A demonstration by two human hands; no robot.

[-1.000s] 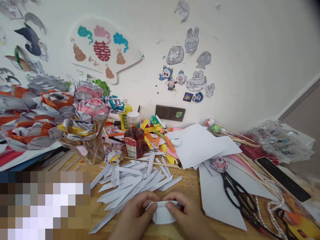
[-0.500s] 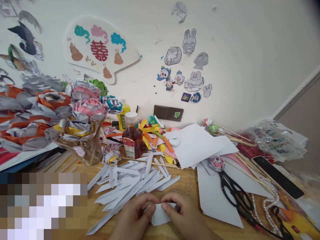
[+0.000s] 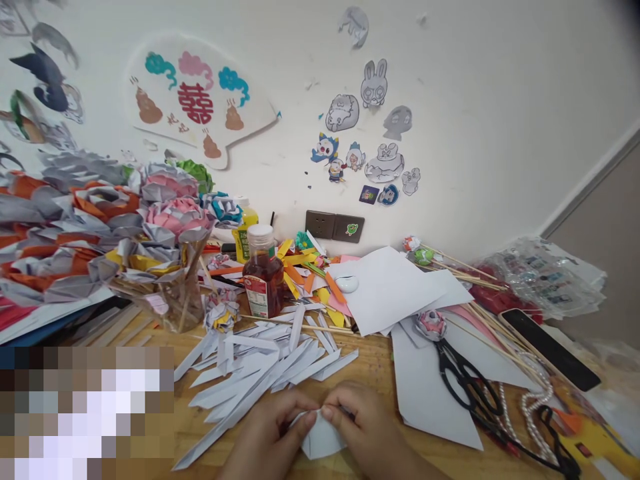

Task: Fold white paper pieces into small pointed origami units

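Observation:
Both of my hands meet at the bottom middle of the wooden table. My left hand and my right hand pinch a small folded piece of white paper between fingertips and thumbs, pressing its top edge together. Just beyond my hands lies a heap of folded white paper strips.
Black scissors lie on white sheets to the right, with wooden skewers, a pearl string and a black phone. A red-liquid bottle, a cup of sticks and paper flowers stand at the left. A blurred patch covers the bottom left.
My fingers have drawn closer together over the folded paper, pinching its top into a narrower shape. The view has shifted slightly to the right.

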